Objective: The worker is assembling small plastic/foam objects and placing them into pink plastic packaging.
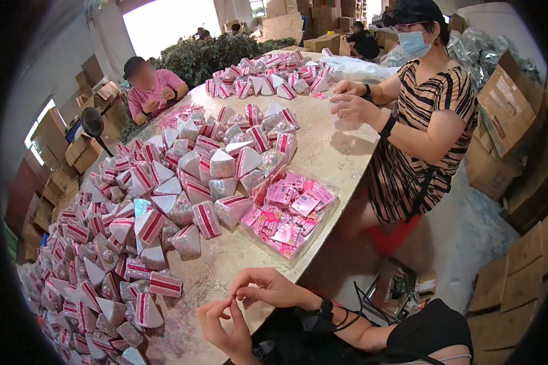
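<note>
At the near edge of the table, my left hand (226,328) and my right hand (273,288) meet fingertip to fingertip. Both are closed in a pinch; whatever lies between the fingertips is too small to make out. Just beyond them sits a clear plastic bag (330,205) filled with pink printed cards (286,233). To the left spreads a large heap of cake-slice ornaments (206,219), wedge-shaped, with white faces, pink-red stripes and glittery silver backs. One such cake-slice ornament (148,310) lies close to my left hand.
Glitter is scattered over the pale table (192,264). Across the right side a masked person (432,115) in a striped dress handles something small; a person in pink (155,91) sits at the far left. Cardboard boxes (499,140) stand at right, above a red stool (393,236).
</note>
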The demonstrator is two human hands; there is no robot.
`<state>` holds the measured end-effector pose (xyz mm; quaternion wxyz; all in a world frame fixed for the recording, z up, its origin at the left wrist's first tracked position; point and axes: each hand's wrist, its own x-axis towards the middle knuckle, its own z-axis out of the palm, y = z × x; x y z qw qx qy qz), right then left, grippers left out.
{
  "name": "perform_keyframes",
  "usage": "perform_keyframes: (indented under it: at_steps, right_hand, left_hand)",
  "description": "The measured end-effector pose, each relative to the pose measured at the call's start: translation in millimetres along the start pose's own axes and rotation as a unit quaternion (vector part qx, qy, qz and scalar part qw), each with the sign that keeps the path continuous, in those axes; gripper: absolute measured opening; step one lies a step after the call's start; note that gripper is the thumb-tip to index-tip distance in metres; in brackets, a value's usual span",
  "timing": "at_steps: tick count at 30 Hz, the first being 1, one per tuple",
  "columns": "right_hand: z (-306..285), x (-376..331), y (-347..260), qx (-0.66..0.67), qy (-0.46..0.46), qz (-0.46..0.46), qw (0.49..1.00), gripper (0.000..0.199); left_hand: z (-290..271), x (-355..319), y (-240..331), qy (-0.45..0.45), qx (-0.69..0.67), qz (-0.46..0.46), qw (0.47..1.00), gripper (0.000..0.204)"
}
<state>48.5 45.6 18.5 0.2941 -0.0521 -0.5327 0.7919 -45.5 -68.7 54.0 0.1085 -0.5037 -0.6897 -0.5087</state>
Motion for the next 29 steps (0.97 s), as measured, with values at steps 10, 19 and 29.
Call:
perform_keyframes:
  at_steps: [10,19,29]
  right_hand:
    - [5.8,-0.7,-17.1,-0.06,-0.011,0.039,0.997,0.015]
    - [10.1,-3.7,-26.1,-0.152,-0.123,0.017,0.98,0.021]
    - [-7.9,-18.1,-36.8,-0.282,-0.239,-0.024,0.929,0.018]
  left_hand:
    - [1.0,-4.3,-8.4,0.021,0.01,0.024,0.999,0.013]
    - [-8.3,-1.5,-6.6,0.019,-0.013,0.067,0.997,0.019]
    - [-31.9,2.1,5.3,-0.205,-0.133,-0.027,0.969,0.033]
